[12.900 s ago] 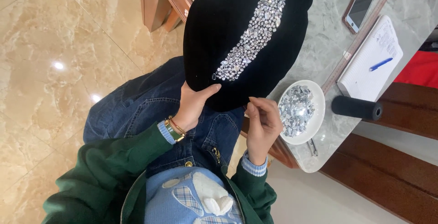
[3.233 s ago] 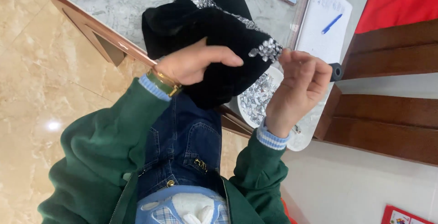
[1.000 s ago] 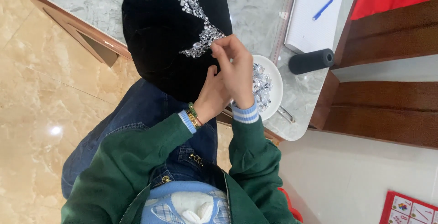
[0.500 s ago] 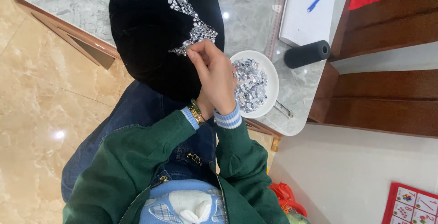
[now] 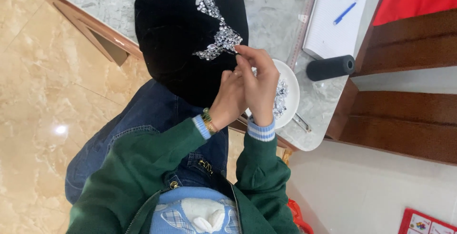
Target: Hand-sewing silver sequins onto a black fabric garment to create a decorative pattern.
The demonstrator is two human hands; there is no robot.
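Both hands had risen from the lap: right hand point(image 5: 261, 84) pinched at the black garment point(image 5: 190, 39)'s rhinestones (grasp unclear), left hand point(image 5: 229, 98) bracing beneath.

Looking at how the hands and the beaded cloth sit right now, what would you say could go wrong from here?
The white dish of loose silver stones sits close to the marble table's edge, right beside the right hand; a nudge of that wrist might tip it and scatter the stones. Much of the black fabric hangs off the table toward the lap, so it could slide. The left hand is tucked behind the right, so fingertips may be pricked if a needle is there, which I cannot see.
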